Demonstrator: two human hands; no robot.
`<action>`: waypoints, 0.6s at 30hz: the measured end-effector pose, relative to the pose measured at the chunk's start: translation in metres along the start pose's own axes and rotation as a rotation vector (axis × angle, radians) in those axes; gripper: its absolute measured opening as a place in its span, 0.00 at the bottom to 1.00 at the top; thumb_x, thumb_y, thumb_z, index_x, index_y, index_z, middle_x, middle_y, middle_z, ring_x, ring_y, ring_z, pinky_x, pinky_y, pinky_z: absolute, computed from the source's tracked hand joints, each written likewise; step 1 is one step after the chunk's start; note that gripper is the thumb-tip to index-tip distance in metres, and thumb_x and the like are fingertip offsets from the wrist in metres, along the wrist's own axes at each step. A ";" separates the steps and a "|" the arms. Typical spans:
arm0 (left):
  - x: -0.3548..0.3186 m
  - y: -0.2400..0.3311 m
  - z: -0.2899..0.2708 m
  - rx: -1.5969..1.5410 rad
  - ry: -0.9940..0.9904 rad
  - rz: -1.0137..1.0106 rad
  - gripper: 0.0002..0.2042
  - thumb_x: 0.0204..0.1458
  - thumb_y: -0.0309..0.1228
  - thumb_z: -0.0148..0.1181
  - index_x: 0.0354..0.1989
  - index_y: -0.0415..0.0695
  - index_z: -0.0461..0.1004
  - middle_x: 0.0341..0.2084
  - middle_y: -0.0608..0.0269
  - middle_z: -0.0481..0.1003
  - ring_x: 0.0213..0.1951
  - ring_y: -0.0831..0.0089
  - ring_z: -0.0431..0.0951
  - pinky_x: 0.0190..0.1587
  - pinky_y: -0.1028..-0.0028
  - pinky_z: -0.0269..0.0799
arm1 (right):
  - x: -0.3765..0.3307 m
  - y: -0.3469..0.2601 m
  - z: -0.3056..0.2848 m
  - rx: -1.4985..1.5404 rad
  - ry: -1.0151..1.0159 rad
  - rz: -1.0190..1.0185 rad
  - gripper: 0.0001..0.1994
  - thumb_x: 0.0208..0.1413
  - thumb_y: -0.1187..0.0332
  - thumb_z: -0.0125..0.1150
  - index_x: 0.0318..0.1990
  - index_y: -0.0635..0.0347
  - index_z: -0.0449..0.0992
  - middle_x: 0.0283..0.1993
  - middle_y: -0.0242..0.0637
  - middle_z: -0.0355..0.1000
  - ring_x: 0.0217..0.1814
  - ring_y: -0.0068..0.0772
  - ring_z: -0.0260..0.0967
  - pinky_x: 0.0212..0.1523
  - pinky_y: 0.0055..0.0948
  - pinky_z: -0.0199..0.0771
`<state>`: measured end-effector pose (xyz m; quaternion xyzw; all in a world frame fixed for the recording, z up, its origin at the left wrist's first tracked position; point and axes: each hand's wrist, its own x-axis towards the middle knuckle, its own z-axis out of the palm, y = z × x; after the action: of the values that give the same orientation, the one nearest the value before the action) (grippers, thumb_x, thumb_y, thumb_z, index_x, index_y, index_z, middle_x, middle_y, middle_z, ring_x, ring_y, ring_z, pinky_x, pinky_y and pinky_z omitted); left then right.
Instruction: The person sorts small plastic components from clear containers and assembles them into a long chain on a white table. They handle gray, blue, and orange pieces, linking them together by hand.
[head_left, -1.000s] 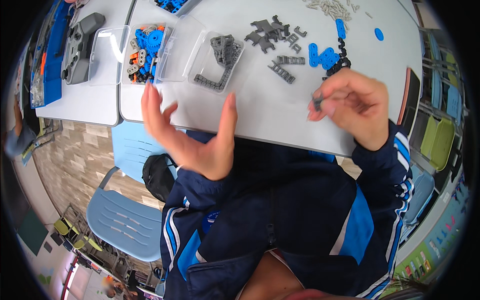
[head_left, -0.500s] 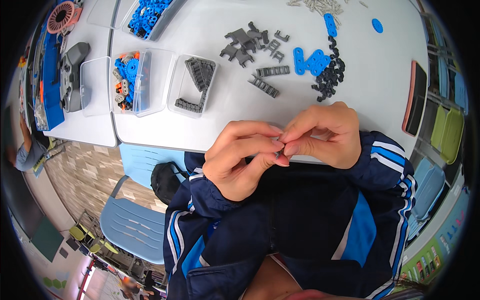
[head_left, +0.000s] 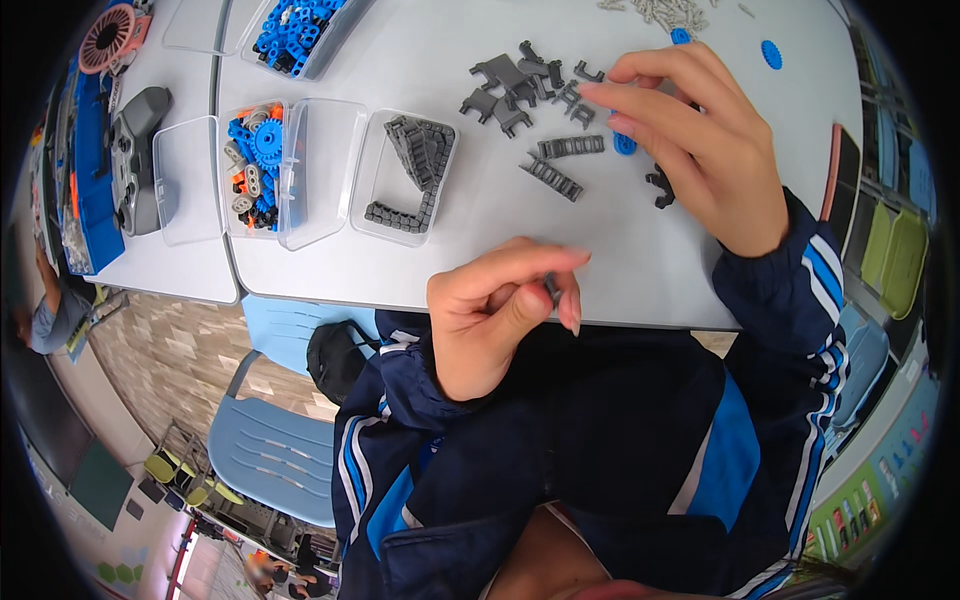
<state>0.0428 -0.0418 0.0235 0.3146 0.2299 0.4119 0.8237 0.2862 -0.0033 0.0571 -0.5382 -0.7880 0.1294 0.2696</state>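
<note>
Centre: I'm gripping a grey piece (head_left: 551,286), left hand (head_left: 508,312) curled. Upper right: right hand (head_left: 708,145) hovering, fingers parted, near grey connector (head_left: 582,117).

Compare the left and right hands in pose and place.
The left hand is curled, holding a small grey piece; the right hand has extended fingers near loose grey parts. The left hand is at the table's near edge; the right hand is farther out. Both are bare.

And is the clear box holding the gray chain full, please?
Only partly full: the gray chain leaves bare floor inside the clear box.
</note>
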 end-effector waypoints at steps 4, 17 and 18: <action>0.005 0.003 0.002 -0.038 -0.015 -0.127 0.18 0.70 0.35 0.55 0.61 0.36 0.70 0.30 0.61 0.73 0.29 0.75 0.70 0.36 0.73 0.68 | 0.007 0.010 0.004 -0.008 -0.071 -0.126 0.15 0.50 0.83 0.67 0.46 0.60 0.84 0.47 0.39 0.74 0.44 0.40 0.69 0.43 0.31 0.72; 0.004 0.001 0.001 -0.898 -0.098 -0.481 0.10 0.74 0.31 0.48 0.59 0.46 0.67 0.39 0.61 0.71 0.26 0.83 0.61 0.35 0.77 0.63 | 0.000 -0.012 -0.003 0.352 -0.039 0.052 0.08 0.55 0.79 0.68 0.43 0.67 0.83 0.42 0.42 0.76 0.41 0.35 0.72 0.42 0.28 0.72; 0.004 -0.001 0.000 -0.924 -0.108 -0.499 0.10 0.74 0.31 0.47 0.59 0.46 0.67 0.40 0.61 0.71 0.26 0.83 0.61 0.35 0.78 0.63 | -0.003 -0.020 -0.005 0.458 -0.037 0.116 0.08 0.56 0.78 0.68 0.43 0.67 0.83 0.42 0.42 0.76 0.41 0.34 0.73 0.42 0.27 0.72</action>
<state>0.0449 -0.0391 0.0224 -0.1248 0.0498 0.2447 0.9602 0.2746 -0.0140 0.0704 -0.5049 -0.7107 0.3297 0.3623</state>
